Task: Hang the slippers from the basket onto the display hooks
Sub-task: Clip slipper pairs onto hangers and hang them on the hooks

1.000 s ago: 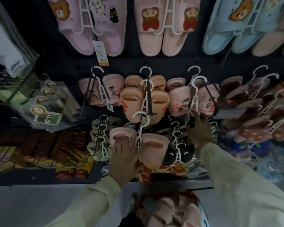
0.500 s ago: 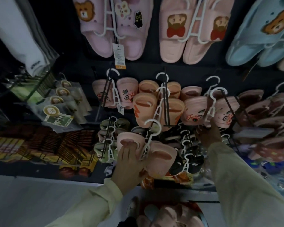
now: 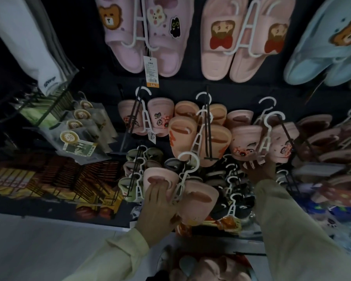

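- Your left hand (image 3: 158,207) is raised in front of the display with its back toward the camera. It holds a pair of pink slippers (image 3: 199,199) that sits on a white hanger (image 3: 187,165).
- The fingers (image 3: 157,186) of this hand are curled over the top edge of the left slipper. The thumb lies at the gap between the two slippers, beside the stem of the hanger.
- The held pair is in the air in front of the lower rows, below and to the left of the front end of the middle display hook (image 3: 208,138). The curved top of the hanger is near this end but is not on it.
- An orange pair (image 3: 182,134) hangs on this same hook.
- Your right hand (image 3: 258,172) is higher and further forward. The arm reaches up from the lower right in a pale sleeve (image 3: 292,230).
- Its fingertips reach the lower edge of a pink pair with printed faces (image 3: 245,142), which hangs on the next hook to the right. I cannot tell if the fingers grip this pair or only touch it, because the picture is dark and blurred there.
- The basket (image 3: 162,260) is at the bottom edge, between your two forearms, and there are more pink slippers (image 3: 209,268) in it.
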The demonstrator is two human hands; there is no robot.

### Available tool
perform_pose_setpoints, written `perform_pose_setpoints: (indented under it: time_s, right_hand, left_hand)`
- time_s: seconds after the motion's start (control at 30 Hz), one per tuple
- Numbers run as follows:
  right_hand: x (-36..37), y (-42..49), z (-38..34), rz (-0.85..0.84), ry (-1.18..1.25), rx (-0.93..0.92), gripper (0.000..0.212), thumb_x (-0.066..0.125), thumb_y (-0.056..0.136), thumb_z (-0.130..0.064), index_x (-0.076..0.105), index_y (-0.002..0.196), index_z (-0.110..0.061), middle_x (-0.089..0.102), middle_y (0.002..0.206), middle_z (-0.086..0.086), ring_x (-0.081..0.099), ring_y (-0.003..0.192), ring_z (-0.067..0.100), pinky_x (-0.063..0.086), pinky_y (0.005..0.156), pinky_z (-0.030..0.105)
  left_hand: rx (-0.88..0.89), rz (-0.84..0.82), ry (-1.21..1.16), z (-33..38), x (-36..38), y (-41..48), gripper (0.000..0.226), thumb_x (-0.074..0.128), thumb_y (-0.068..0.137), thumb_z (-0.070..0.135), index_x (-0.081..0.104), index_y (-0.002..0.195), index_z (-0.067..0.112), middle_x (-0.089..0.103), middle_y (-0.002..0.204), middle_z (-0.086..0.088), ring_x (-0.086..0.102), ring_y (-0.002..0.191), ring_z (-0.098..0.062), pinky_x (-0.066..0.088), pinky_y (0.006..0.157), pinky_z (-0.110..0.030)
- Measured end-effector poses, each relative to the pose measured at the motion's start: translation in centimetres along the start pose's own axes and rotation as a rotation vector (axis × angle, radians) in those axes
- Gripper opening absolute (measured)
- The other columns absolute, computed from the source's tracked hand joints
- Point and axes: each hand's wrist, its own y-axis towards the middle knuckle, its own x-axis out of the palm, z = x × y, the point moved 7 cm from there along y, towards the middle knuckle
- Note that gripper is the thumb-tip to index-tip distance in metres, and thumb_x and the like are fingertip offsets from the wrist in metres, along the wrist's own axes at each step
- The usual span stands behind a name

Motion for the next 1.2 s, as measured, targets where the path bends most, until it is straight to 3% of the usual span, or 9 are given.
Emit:
perform_pose_setpoints:
  time_s: [0.07,0.2,0.37,0.53,0.67,0.8,0.93,1.1,1.2]
  right_hand:
    - [-0.6,0.5,0.2,0.007,-0.086,-0.026,0.06,0.067,0.08,-0.058,0.052,0.131,-0.03,0.049,0.142,0.006,0.047,0.13,0.035,0.045,0.098,0.051]
    - [2.0,-5.4,-1.9,0.081,-0.334,-0.233,0.025,0.045,0.101,-0.033,0.054,0.121,-0.02,0.059,0.119,0.007,0.056,0.111,0.031,0.041,0.097,0.049]
    - [1.3,-5.6,-2.1,0.048,-0.771,-0.245,0.059,0.075,0.085,-0.019,0.05,0.136,-0.007,0.058,0.129,0.017,0.059,0.112,0.035,0.044,0.073,0.025]
    - [1.9,-6.6,-3.9,0.042,-0.872,-0.44,0.046,0.065,0.083,0.009,0.055,0.128,0.009,0.06,0.129,0.024,0.055,0.123,0.036,0.044,0.091,0.017]
    - [0.4,-8.0,-4.1,0.068,-0.988,-0.461,0.046,0.071,0.072,-0.009,0.063,0.116,0.001,0.067,0.114,0.02,0.063,0.11,0.035,0.051,0.097,0.04]
    - [-0.2,-9.7,-3.9,-0.067,-0.521,-0.356,0.029,0.056,0.091,-0.007,0.059,0.116,-0.021,0.06,0.099,-0.004,0.065,0.086,-0.002,0.051,0.099,0.026]
    - [-1.0,-9.2,-1.8,-0.128,0.302,0.007,0.059,0.056,0.073,-0.019,0.062,0.132,-0.014,0.063,0.131,0.008,0.056,0.128,0.027,0.035,0.114,0.045]
    - [-2.1,-10.3,-1.5,-0.12,0.427,-0.009,0.033,0.06,0.072,-0.021,0.071,0.103,-0.018,0.064,0.132,0.004,0.056,0.128,0.023,0.036,0.113,0.042]
    - [-2.9,-11.2,-1.4,-0.112,0.45,-0.042,0.029,0.057,0.072,-0.023,0.07,0.097,-0.019,0.073,0.105,0.002,0.064,0.109,0.021,0.042,0.106,0.038]
  left_hand:
    - [-0.021,0.024,-0.022,0.0,-0.6,0.0,0.096,0.087,0.052,0.051,0.047,0.137,0.034,0.043,0.115,-0.02,0.044,0.108,-0.038,0.045,0.09,-0.055]
    - [-0.025,0.044,-0.021,0.4,-1.2,-0.1,0.095,0.088,0.051,0.049,0.046,0.135,0.034,0.043,0.115,-0.018,0.043,0.107,-0.037,0.039,0.091,-0.053]
    - [-0.024,0.056,-0.051,1.0,-1.7,-0.3,0.096,0.089,0.051,0.049,0.046,0.136,0.034,0.041,0.117,-0.019,0.042,0.107,-0.037,0.031,0.091,-0.049]
    - [-0.024,0.051,-0.061,1.7,-1.8,-0.8,0.098,0.089,0.052,0.052,0.045,0.138,0.035,0.041,0.118,-0.02,0.042,0.108,-0.037,0.031,0.091,-0.049]
    - [-0.033,0.034,-0.048,2.2,-1.9,-1.2,0.099,0.088,0.055,0.055,0.043,0.141,0.037,0.041,0.12,-0.02,0.042,0.11,-0.039,0.031,0.09,-0.052]
    - [-0.034,0.042,-0.072,2.5,-1.9,-1.6,0.098,0.088,0.058,0.052,0.042,0.143,0.039,0.041,0.12,-0.02,0.042,0.111,-0.039,0.032,0.092,-0.052]
    - [-0.013,0.088,-0.076,2.9,-2.7,-1.8,0.099,0.09,0.054,0.048,0.044,0.141,0.037,0.041,0.118,-0.02,0.042,0.11,-0.038,0.033,0.091,-0.053]
    - [-0.005,0.113,-0.095,3.2,-3.3,-1.8,0.094,0.091,0.054,0.043,0.048,0.138,0.035,0.041,0.118,-0.019,0.042,0.11,-0.039,0.031,0.093,-0.055]
    - [-0.002,0.118,-0.097,3.1,-3.5,-1.8,0.091,0.09,0.055,0.042,0.052,0.137,0.035,0.041,0.118,-0.019,0.042,0.109,-0.039,0.033,0.091,-0.053]
